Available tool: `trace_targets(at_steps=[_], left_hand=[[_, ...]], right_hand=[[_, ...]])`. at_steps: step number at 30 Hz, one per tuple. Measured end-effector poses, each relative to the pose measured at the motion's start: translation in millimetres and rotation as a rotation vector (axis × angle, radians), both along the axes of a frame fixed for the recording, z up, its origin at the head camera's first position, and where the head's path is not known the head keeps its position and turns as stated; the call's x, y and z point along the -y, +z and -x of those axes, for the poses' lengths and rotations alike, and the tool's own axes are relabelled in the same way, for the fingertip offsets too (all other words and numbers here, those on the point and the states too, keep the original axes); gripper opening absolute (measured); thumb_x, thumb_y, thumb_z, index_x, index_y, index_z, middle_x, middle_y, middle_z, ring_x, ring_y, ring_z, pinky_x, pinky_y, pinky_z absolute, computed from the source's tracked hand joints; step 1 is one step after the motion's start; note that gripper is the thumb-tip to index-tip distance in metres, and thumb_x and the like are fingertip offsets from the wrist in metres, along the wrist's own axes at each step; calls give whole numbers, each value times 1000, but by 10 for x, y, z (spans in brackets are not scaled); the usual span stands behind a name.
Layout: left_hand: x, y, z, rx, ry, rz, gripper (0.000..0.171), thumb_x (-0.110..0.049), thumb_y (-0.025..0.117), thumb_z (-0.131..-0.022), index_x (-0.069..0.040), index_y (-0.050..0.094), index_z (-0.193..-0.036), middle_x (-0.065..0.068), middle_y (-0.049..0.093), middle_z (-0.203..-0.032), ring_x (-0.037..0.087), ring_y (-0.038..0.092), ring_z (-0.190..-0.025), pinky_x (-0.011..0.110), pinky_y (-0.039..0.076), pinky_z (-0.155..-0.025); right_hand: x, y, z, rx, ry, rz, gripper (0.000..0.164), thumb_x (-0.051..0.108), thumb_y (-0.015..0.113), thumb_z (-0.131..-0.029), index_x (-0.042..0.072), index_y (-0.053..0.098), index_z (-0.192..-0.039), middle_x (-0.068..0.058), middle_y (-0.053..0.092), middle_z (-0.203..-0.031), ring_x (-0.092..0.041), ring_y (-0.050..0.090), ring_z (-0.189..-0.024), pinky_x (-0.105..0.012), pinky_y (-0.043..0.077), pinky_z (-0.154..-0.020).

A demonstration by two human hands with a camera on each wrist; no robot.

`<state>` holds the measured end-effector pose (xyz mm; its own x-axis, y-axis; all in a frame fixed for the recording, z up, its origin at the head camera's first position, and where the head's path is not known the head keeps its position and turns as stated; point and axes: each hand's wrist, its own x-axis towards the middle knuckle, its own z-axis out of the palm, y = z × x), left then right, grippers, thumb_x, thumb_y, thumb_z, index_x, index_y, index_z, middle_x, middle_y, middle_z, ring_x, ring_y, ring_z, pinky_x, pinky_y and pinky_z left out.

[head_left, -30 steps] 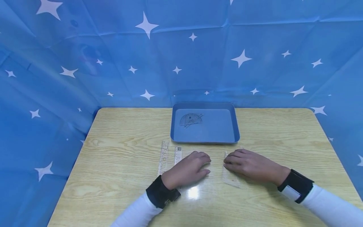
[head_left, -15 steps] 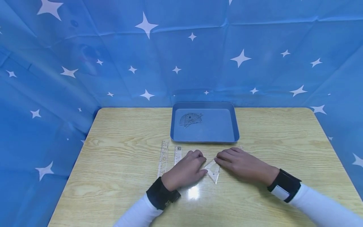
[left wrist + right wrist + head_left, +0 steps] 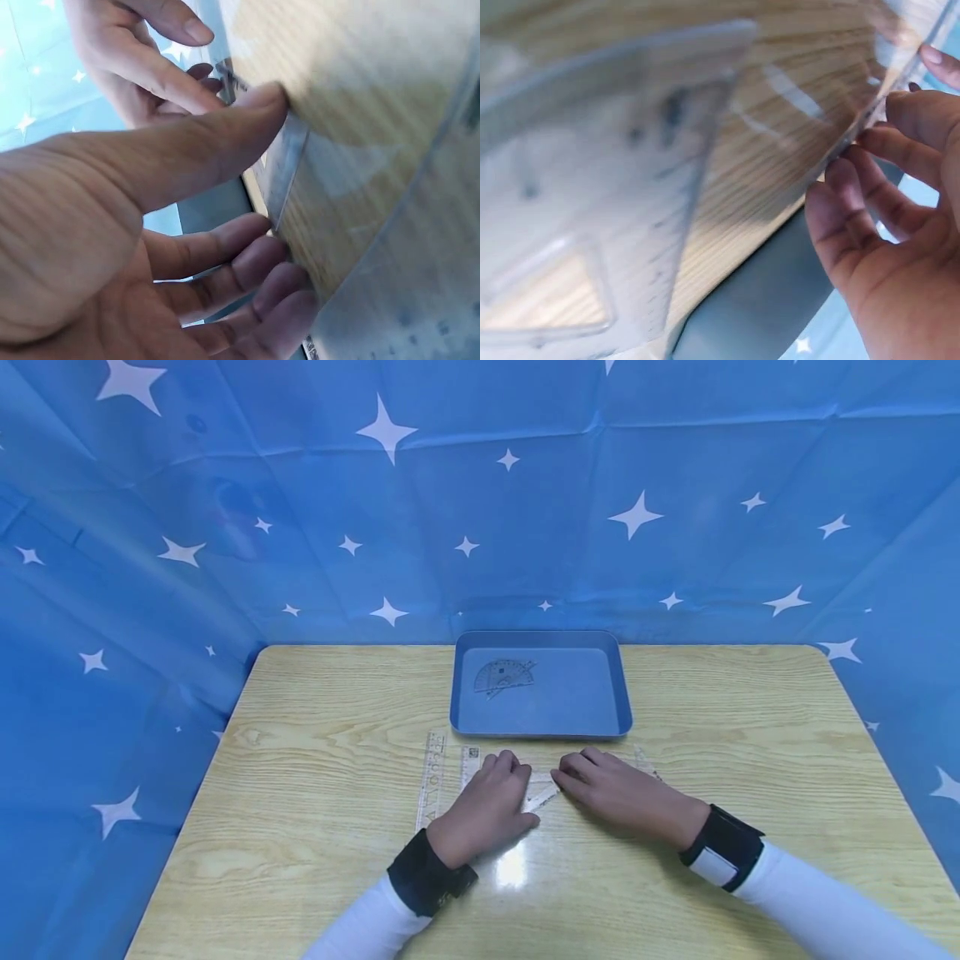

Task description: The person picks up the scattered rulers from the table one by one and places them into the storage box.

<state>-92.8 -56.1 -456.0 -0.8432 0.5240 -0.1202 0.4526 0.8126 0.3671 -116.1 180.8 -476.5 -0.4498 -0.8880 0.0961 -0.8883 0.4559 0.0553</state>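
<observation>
Triangle point(image 3: 542, 797) and right hand point(image 3: 621, 795) shifted along tray point(image 3: 577, 697) toward left hand point(image 3: 486, 812), thumb spread; triangle between (right's pinch: cannot tell). Head view, unlike right wrist's, shows protractor point(image 3: 504, 676).

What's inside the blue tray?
In the blue tray, a see-through protractor lies toward the left. Ends of another clear piece show past it. Where they overlap, I can't see its whole shape.

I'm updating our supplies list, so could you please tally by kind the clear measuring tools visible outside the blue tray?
Rulers: 2, one partly covered by the left hand
Set squares: 2, one between the hands
Total: 4
</observation>
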Motion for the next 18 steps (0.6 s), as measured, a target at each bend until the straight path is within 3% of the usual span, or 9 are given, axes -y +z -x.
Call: trace_targets(at_steps=[3,6,11,14,18], left_hand=[[9,-13,8,-26,20,26,54,-40,80,-75,-5,61,-111,7,53,-108,23,46,-90,31,45,-75],[30,-31,41,-55,28,64,45,-35,82,-73,-6,62,-101,8,53,-108,24,48,-91,32,46,-76],[49,-30,147,-38,25,79,36,-27,86,-69,-11,56,-80,7,52,-98,24,50,-88,33,48,-77],[47,-22,213,20,28,72,45,-26,88,-66,-6,56,-91,8,52,-100,26,53,-92,34,49,-83],[49,-30,274,99,39,79,72,-28,89,-66,1,50,-119,13,53,-114,30,55,-104,37,50,-91]], right_hand=[[35,-23,9,-22,1,20,46,6,33,-92,5,58,-131,-9,56,-116,-23,52,-103,-36,50,-89],[61,-34,16,-22,-3,42,48,6,30,-92,5,59,-130,-9,56,-115,-23,52,-102,-35,50,-88],[70,-30,20,36,-27,28,42,2,43,-93,6,58,-132,-8,55,-116,-21,51,-103,-34,49,-89],[77,-28,33,78,-41,20,42,3,52,-92,8,57,-133,-6,54,-117,-20,50,-105,-33,49,-89],[113,-48,70,117,-67,100,35,9,60,-93,11,61,-128,-2,57,-112,-17,52,-100,-32,49,-85]])
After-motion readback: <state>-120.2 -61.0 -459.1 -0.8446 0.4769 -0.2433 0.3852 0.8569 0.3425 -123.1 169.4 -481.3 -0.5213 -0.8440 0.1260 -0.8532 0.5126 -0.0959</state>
